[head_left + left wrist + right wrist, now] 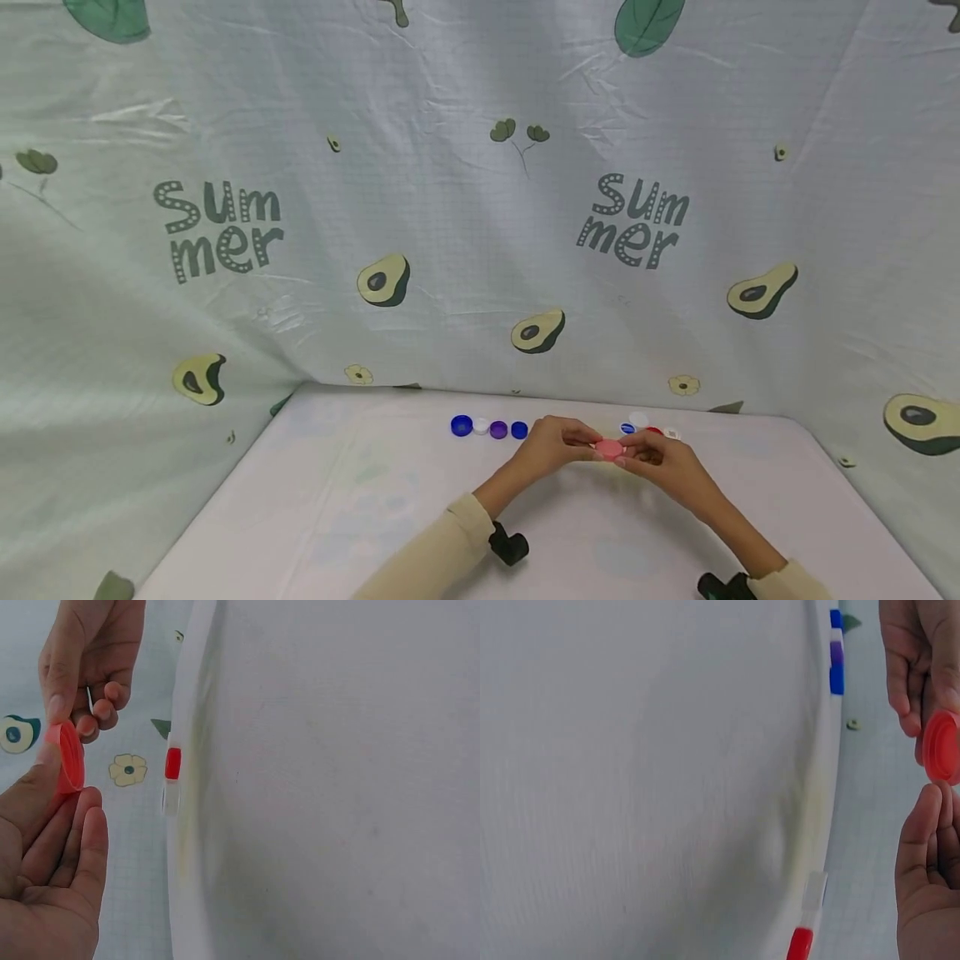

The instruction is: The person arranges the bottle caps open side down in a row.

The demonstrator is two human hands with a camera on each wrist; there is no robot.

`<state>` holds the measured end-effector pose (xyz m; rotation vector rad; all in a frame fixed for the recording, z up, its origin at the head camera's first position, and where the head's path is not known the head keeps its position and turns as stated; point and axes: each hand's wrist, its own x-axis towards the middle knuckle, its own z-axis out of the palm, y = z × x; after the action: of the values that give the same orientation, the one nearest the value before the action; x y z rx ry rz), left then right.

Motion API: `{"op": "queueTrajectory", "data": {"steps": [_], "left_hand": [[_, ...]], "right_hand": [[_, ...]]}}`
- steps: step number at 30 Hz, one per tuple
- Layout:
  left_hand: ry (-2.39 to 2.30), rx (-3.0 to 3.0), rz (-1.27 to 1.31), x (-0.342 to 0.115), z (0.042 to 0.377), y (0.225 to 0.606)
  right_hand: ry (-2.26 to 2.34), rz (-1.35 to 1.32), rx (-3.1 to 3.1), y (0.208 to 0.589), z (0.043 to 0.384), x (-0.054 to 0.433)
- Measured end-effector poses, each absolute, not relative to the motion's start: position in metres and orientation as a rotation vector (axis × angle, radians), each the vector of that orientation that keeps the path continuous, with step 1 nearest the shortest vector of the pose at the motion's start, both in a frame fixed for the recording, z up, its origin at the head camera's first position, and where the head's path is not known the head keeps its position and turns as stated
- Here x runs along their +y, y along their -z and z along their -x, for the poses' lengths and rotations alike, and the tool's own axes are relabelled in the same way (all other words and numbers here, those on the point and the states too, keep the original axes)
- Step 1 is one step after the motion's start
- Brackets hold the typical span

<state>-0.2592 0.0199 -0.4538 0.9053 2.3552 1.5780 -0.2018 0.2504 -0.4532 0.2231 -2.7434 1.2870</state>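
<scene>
A pinkish-red bottle cap (609,449) is held up above the table between my two hands. My left hand (550,447) pinches its left edge between thumb and fingers. From the other side, the thumb and fingertips of my right hand (666,468) grip the right edge. In the left wrist view the cap (70,757) stands on edge, with the left hand (56,862) below and the right hand (94,667) above. The right wrist view shows the ringed hollow inside of the cap (943,746).
Near the table's back edge, a row holds a blue cap (461,426), a white cap (481,426), a purple cap (498,429) and another blue cap (519,430). Behind the right hand lie a red cap (654,431) and several others. A printed curtain (450,208) hangs behind the table (360,483).
</scene>
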Motion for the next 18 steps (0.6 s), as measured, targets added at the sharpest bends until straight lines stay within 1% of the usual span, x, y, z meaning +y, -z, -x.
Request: {"op": "queueTrajectory", "data": {"steps": [10,18], "left_hand": [[-1.573,2.363,-0.974,-0.011,0.254,0.445],[-1.645,2.377,-0.893,-0.034,0.25,0.449]], "right_hand": [[-1.282,-0.313,-2.677,0.453,0.205,0.224],[-1.273,-0.369,-2.57,0.461,0.205,0.195]]}}
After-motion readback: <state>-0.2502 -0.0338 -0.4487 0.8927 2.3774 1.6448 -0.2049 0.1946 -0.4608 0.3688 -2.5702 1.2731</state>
